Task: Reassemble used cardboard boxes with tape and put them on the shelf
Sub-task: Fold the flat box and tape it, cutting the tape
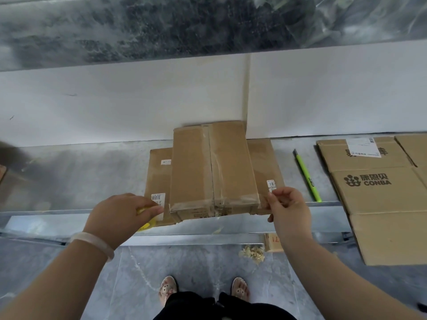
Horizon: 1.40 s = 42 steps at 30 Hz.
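The left hand (124, 210) was curled over a yellow tape roll (147, 219), most of which was hidden beneath it. The cardboard box (208, 167) was laid at the front edge of the shelf (80, 176), between the two hands. If it were pushed unevenly while being taped, it could be tipped off that edge. The right hand (288, 209) was pinched, thumb to forefinger, on what was judged to be a clear tape end (270, 192). If tension were lost, the strip could be wrinkled or stuck to itself. A green knife (307, 176) near the rim could be knocked by the right forearm. Whether tape ran between the hands could not be made out. The flattened boxes (374, 199) were cut off at the right.
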Available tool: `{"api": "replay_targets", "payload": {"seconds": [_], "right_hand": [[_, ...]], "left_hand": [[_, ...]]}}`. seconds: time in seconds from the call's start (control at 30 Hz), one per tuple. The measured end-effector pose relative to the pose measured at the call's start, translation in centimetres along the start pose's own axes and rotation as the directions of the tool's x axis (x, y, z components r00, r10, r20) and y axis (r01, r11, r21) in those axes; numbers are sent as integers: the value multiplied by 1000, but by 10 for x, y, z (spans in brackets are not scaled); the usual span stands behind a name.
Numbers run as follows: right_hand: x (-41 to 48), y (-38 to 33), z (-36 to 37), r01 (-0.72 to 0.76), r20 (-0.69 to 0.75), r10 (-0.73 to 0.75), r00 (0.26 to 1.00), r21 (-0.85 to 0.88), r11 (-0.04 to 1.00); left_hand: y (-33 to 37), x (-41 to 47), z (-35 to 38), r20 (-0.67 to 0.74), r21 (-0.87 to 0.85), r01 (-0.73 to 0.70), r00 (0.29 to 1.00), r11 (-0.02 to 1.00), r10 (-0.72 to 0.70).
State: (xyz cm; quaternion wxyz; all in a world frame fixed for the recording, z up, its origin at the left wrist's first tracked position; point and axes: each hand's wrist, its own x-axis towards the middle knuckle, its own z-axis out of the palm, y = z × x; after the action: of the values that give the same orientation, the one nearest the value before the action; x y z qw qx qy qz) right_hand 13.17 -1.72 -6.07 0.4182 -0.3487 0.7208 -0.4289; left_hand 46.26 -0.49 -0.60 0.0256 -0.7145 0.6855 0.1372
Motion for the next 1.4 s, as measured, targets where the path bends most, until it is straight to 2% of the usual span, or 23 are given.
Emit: {"api": "replay_targets", "payload": {"seconds": [0.13, 0.33, 0.53, 0.63, 0.83, 0.93, 1.0, 1.03, 1.07, 1.13, 1.2, 1.23, 1.27, 1.3, 1.4], "right_hand": [[-2, 6, 13, 69, 22, -66, 998, -132, 989], [-2, 11, 20, 65, 0, -66, 998, -155, 986], [4, 12, 18, 117, 8, -120, 993, -302, 946], [4, 6, 13, 118, 65, -101, 993, -369, 922], [-8, 0, 2, 194, 286, -69, 956, -435, 879], [-9, -2, -4, 173, 223, -89, 971, -393, 903], [-13, -8, -6, 248, 127, -216, 968, -388, 888], [-18, -15, -5, 371, 112, -357, 927, -401, 838], [-24, -24, -1, 525, 139, -519, 843, -416, 742], [-34, -37, 15, 797, 328, -744, 582, -413, 441], [-38, -39, 38, 922, 590, -731, 343, -360, 143], [-39, -34, 50, 942, 689, -677, 259, -335, 19], [-38, -27, 60, 943, 755, -621, 211, -324, -75], [-36, -20, 66, 936, 792, -578, 195, -326, -131], [-29, -11, 70, 917, 819, -539, 197, -349, -195]], "left_hand": [[0, 2, 2, 10, 33, 5, 1000, 999, -5], [4, 8, 3, 23, 80, -5, 1000, 997, 3], [0, 10, 5, 35, 103, -12, 999, 995, 9], [2, 10, 4, 31, 112, -21, 999, 993, 18], [-2, 12, 5, 31, 96, -47, 999, 994, 44], [-2, 12, 5, 28, 99, -62, 998, 993, 59], [-2, 12, 5, 22, 99, -71, 997, 993, 69], [-2, 12, 5, 18, 99, -71, 997, 993, 70], [-3, 12, 5, 17, 98, -69, 998, 993, 67], [-3, 13, 6, 17, 98, -72, 997, 993, 71], [-2, 13, 6, 0, 92, -84, 996, 992, 84], [-3, 14, 6, -12, 85, -88, 996, 992, 90], [-4, 14, 5, -23, 73, -94, 995, 993, 96], [-5, 15, 4, -33, 58, -99, 994, 993, 101], [-10, 12, 0, -52, -1, -99, 994, 995, 99]]}}
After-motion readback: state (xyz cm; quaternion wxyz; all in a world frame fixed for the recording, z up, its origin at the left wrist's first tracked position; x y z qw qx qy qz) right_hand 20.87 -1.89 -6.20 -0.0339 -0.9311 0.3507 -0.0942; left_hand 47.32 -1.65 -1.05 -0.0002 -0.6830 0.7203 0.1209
